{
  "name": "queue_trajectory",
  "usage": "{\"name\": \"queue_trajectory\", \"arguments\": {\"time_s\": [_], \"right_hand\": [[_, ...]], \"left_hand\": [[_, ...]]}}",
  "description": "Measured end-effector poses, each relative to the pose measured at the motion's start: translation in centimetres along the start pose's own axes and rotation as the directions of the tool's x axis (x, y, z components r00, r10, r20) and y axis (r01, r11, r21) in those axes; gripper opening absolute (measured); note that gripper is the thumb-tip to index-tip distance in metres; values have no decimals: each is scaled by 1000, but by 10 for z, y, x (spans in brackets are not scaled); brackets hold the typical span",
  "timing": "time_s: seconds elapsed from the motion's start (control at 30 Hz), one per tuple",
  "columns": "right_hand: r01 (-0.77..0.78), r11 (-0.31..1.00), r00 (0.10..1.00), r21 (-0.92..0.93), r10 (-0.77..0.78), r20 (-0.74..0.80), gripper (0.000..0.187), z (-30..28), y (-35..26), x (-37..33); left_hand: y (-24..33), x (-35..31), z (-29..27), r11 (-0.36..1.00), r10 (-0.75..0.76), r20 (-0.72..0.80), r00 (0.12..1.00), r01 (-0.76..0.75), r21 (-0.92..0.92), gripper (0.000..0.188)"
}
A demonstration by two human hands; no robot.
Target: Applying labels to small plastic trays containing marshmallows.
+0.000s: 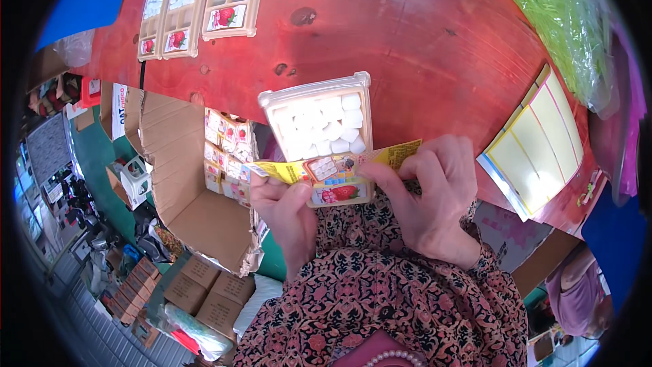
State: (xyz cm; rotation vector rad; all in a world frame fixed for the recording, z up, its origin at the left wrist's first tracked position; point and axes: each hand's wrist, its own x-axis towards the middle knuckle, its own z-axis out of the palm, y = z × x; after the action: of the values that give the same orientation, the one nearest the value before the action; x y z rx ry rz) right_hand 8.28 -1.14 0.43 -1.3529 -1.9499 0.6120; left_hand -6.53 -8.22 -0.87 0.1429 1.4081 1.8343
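While the left hand [286,212] pinches one end of a yellow paper sleeve [333,168], the right hand [435,200] pinches the other — the strip spanning the lower part of a plastic tray [312,89] at the red table's [421,81] near edge. White lumps [331,129] fill its upper part — apparently cubes, though glare blurs many.

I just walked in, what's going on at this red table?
A person's left hand and right hand hold a yellow printed wrap by its ends across a tray of white pieces, at the edge of the red table. Its ends stick out past the tray's sides. More trays lie at far left, pale sheets at right.
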Motion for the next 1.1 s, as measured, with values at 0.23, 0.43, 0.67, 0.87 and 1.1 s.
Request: {"name": "queue_trajectory", "arguments": {"time_s": [0.23,0.43,0.67,0.87,1.1], "right_hand": [[-65,941,993,331,27,118,21,-3,-3,-5],[-227,825,940,517,47,339,29,-14,2,-7],[-122,741,906,661,-189,380,35,-16,2,-19],[214,750,927,627,-357,111,34,0,1,-33],[318,714,914,624,-405,-2,31,4,7,-31]], "left_hand": [[12,-3,7,973,191,112,975,-203,112,41],[11,0,-6,959,261,219,940,-279,55,51],[23,34,-31,990,131,812,569,-30,-139,48],[24,67,-32,975,162,962,219,115,-190,24],[29,74,-15,998,39,996,75,46,-43,28]]}}
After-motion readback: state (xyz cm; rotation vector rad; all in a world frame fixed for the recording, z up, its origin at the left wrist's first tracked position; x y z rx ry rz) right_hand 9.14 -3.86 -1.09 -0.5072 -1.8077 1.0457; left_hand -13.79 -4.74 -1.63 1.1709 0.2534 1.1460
